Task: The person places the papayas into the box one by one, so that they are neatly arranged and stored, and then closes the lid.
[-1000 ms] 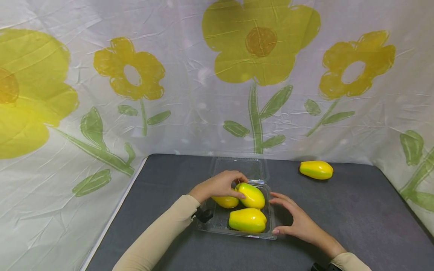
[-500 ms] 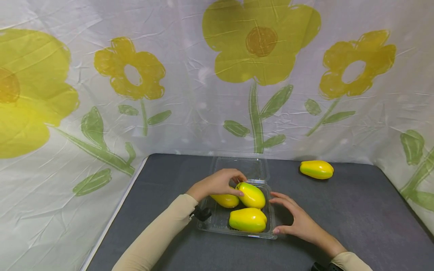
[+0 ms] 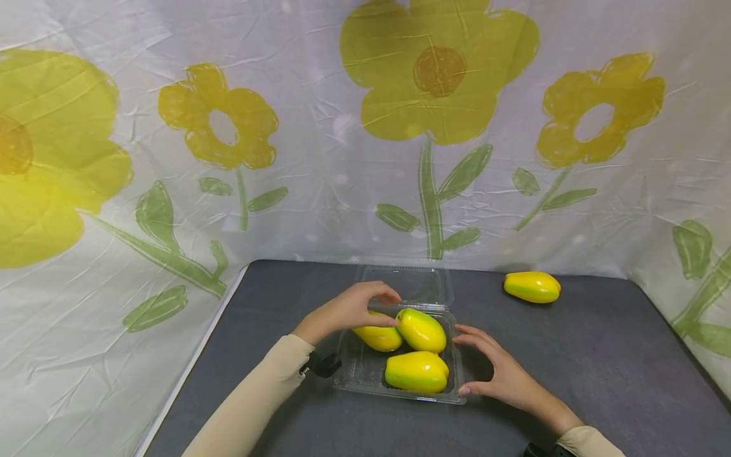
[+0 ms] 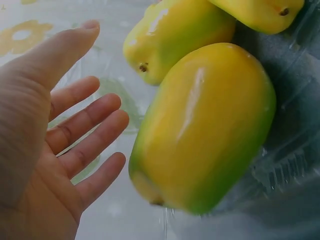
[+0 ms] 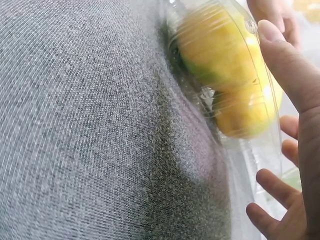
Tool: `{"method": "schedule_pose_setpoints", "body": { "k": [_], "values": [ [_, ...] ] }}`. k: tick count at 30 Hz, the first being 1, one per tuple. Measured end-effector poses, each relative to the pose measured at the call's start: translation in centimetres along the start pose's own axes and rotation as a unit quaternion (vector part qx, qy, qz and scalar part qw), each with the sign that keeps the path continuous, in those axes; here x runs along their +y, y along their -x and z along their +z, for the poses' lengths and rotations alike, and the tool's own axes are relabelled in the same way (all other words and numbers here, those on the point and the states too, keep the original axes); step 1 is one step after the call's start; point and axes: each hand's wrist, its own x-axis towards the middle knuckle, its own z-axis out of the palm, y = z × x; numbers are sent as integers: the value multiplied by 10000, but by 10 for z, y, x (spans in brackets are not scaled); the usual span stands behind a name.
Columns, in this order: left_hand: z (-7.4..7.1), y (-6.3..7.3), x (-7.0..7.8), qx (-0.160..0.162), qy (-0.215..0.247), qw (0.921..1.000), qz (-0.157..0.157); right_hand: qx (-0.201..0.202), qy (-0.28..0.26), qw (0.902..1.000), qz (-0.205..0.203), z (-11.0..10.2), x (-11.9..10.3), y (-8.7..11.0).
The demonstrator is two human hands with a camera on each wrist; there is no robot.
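A clear plastic clamshell box [image 3: 365, 381] holds three yellow-green papayas: one at the back left [image 3: 381, 339], one at the back right [image 3: 421, 330] and one at the front [image 3: 417, 372]. My left hand [image 3: 348, 309] hovers over the back-left papaya, thumb and fingers spread with nothing between them. In the left wrist view a papaya [image 4: 205, 130] lies just beyond the fingertips of the left hand [image 4: 65, 135]. My right hand [image 3: 502, 374] is at the box's right side, fingers spread, with fingertips and thumb [image 5: 285, 60] right at the rim.
Another papaya [image 3: 532, 287] lies on the dark grey table [image 3: 571, 355] at the back right. The box's clear lid [image 3: 405, 284] is folded back toward the flower-printed curtain [image 3: 320, 190], which stands behind the table.
My left hand has let go of the back-right papaya and drawn back to the left. The papayas, the box and my right hand stay where they were.
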Motion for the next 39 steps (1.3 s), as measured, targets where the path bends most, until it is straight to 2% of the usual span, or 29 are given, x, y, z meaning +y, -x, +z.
{"method": "schedule_pose_setpoints", "body": {
  "k": [7,13,20,25,30,39],
  "values": [
    [-8,29,-5,444,166,9989,-4,41,50,10000,-60,0,0,0],
    [-10,53,-13,883,-109,9960,99,-12,24,10000,9,1,1,0],
    [-5,79,-24,1241,-198,9920,66,-20,45,9999,94,1,1,0],
    [3,91,-33,1475,-211,9888,77,15,36,10000,-26,1,0,0],
    [14,101,-40,1578,-117,9874,39,58,-19,9999,-123,1,-1,0],
    [28,114,-49,1494,53,9888,-33,51,-9,9999,-110,0,-2,-1]
  ]
}}
